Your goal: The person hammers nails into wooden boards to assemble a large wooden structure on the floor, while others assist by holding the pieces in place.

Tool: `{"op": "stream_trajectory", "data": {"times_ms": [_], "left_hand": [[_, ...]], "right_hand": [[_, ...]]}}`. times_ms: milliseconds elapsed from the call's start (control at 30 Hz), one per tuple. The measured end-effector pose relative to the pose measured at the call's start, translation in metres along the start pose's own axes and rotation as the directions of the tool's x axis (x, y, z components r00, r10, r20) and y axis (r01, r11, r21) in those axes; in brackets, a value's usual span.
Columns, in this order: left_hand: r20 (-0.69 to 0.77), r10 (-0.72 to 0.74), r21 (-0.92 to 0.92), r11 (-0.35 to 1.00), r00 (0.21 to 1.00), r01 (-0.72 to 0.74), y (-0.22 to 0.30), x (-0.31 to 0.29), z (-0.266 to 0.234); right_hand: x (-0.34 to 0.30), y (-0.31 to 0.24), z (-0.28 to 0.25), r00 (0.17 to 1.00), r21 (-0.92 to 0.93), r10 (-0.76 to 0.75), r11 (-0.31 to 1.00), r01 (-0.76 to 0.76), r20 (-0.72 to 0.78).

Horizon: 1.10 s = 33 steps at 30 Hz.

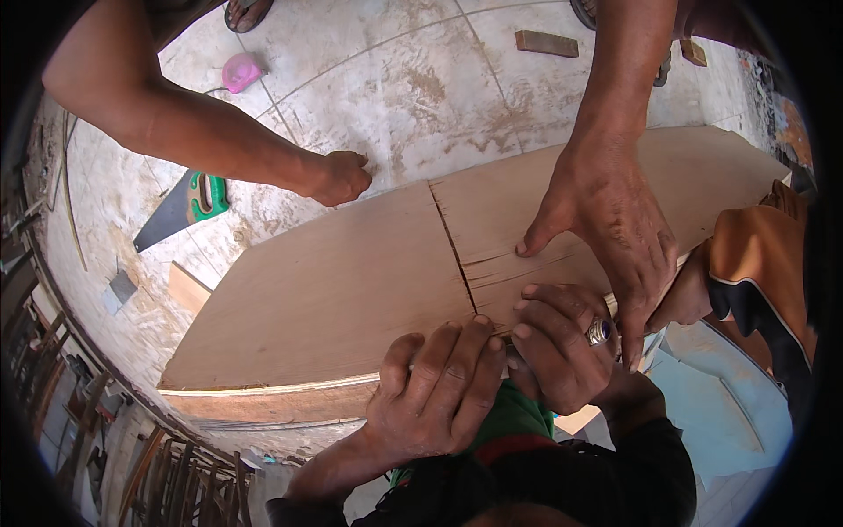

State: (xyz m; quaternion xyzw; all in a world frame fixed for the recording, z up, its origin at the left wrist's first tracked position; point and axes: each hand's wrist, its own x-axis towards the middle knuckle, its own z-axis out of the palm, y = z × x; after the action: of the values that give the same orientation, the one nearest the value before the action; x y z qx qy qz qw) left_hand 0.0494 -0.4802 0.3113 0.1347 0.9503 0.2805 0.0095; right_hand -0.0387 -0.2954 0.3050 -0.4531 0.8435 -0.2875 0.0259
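Observation:
A plywood panel (334, 290) lies before me on a wooden frame. A dark seam with splintered edges crosses it and ends at its near edge, by my fingertips. My left hand (443, 386) curls over the near edge just left of the seam, fingertips on top. On the seam's other side my right hand (566, 351), wearing a ring with a dark stone, grips the same edge with bent fingers. Both thumbs are close together at the edge and partly hidden. Another person's hand (615, 220) presses spread on the panel, past my right hand; that person's other fist (338, 178) hovers by the far edge.
A green-handled handsaw (180, 209) lies on the dusty tiled floor at left, near a pink round object (241, 72). A wood block (546, 43) rests at the back. Wood strips (176, 479) crowd the lower left; an orange-brown cloth (755, 246) is at right.

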Motion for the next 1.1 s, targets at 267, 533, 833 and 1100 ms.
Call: {"op": "stream_trajectory", "data": {"times_ms": [267,533,833,1100], "left_hand": [[-0.091,-0.029,0.015,0.999,0.995,0.031,0.001,-0.005,0.007],[-0.138,-0.043,-0.126,0.992,0.989,0.026,-0.002,-0.003,0.011],[-0.192,0.028,-0.091,0.995,0.981,-0.046,-0.006,-0.003,0.007],[-0.239,0.087,-0.093,0.989,0.967,-0.113,-0.003,-0.001,0.007]], "right_hand": [[-0.006,-0.003,0.004,0.999,0.035,0.018,0.999,-0.020,0.037],[-0.004,-0.007,0.020,0.987,-0.072,0.069,0.994,-0.080,-0.148],[-0.006,-0.004,0.026,0.959,-0.138,-0.012,0.990,-0.028,-0.285],[-0.015,0.004,0.013,0.981,-0.102,-0.186,0.978,0.180,-0.060]]}}
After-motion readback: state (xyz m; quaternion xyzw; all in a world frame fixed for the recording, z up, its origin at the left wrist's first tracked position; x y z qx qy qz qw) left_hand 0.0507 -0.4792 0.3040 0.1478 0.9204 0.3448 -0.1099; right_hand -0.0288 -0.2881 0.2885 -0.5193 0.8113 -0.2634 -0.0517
